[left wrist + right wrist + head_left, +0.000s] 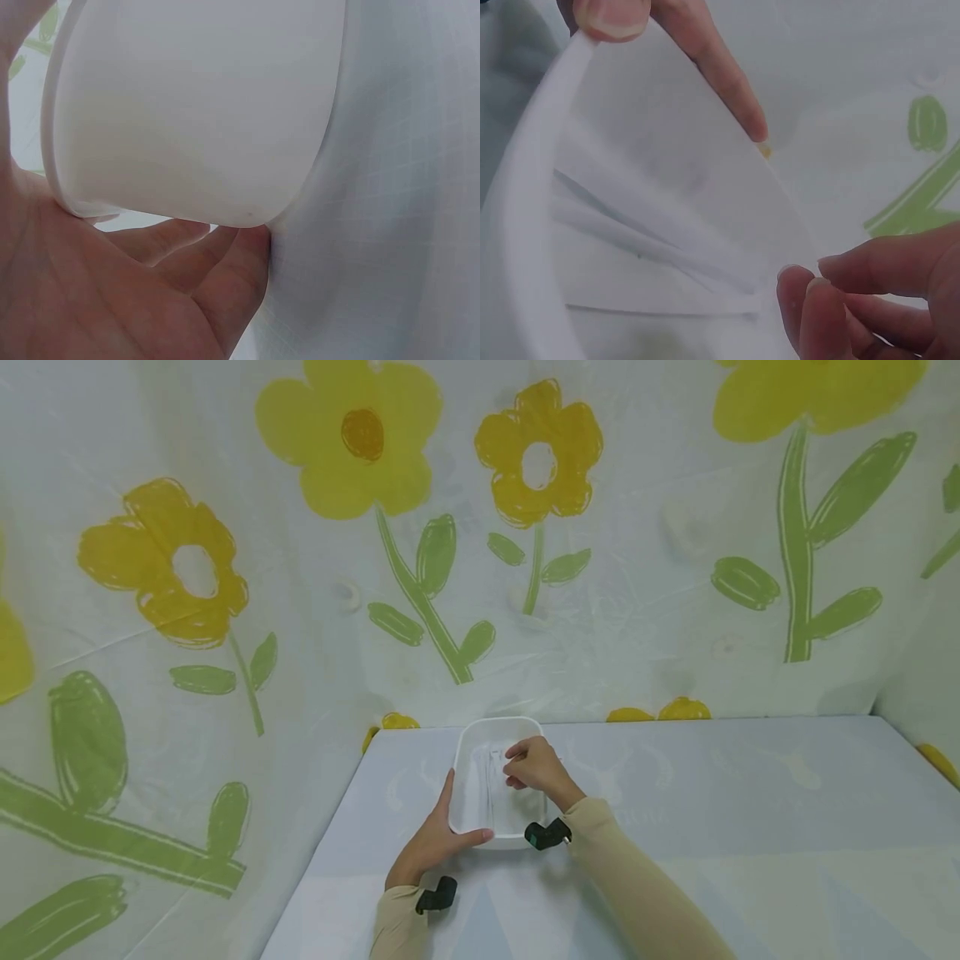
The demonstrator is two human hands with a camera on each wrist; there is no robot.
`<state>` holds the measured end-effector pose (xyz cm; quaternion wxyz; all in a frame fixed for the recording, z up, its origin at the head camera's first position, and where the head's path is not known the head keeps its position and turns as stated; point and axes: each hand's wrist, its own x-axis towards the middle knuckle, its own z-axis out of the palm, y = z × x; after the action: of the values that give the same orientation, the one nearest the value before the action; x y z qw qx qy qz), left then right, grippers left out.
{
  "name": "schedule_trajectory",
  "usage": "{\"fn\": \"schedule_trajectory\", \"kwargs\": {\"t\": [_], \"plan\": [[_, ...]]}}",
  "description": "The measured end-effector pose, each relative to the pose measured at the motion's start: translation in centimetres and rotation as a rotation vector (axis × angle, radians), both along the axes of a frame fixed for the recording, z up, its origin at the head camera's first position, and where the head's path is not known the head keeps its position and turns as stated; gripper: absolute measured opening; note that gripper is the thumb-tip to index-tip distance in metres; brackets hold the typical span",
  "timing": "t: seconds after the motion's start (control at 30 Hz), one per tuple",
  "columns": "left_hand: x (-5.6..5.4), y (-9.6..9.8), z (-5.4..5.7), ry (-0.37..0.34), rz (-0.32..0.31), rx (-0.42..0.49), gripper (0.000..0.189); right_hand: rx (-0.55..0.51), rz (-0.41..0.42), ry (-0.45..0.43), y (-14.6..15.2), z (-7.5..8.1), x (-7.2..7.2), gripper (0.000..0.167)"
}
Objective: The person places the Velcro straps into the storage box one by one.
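Observation:
A white rectangular plastic container (501,721) sits on the table in front of me. My left hand (435,843) grips its near left corner, thumb on the near rim and fingers along the left wall. In the left wrist view, those fingers bend in beneath the container's side (195,112). Several thin white strips (660,308) lie lengthwise along the container's floor. Over the right half of the opening is my right hand (536,768), fingers bent and fingertips close together near the strips' far ends. I cannot tell whether anything is between those fingertips.
The pale patterned table (720,802) extends far to the right of the container. Behind and to the left hangs a white curtain (630,652) with yellow flowers, close past the container's far end. Black wrist cameras (549,835) sit on both sleeves.

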<state>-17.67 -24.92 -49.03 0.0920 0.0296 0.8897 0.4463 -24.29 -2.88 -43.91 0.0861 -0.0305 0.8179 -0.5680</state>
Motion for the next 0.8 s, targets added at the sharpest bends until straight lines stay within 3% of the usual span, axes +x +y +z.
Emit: {"fn": "schedule_trajectory", "kwargs": {"t": [0.37,0.8], "plan": [[0.1,0.1,0.1,-0.006,0.005,0.009,0.131,-0.035,0.036,0.058,0.8,0.3,1.1,0.031],[-0.1,-0.1,0.0,0.003,-0.010,0.026,0.131,-0.040,-0.031,0.108,3.8,2.0,2.9,0.029]]}}
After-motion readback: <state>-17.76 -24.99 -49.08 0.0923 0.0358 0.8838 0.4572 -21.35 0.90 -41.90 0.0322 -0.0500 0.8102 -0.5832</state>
